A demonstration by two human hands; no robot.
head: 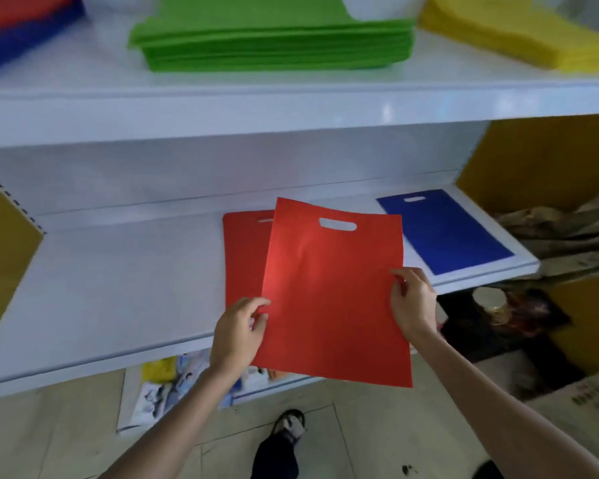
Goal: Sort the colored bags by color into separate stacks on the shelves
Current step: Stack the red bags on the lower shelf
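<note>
Held red bag (pixel 332 292) is centre frame, tilted, overlapping in view the flat red bag (pixel 242 257) on the lower shelf (pixel 118 288); not set down yet. Left-hand grip (pixel 237 335) pinches its lower-left edge and right-hand grip (pixel 412 304) pinches the right edge, so both are grasping the bag. Blue bag (pixel 443 229) lies flat on the same shelf, right of centre, apart from the reds. On the upper shelf (pixel 291 108), green stack (pixel 274 46) top centre and yellow stack (pixel 519 36) top right both look uniform. Top left is a cropped red-over-blue pile (pixel 21 25), likely unsorted. Judgement: red and blue stacks barely started, one bag each. Left to do: land this red squared up, then clear the mixed pile.
</note>
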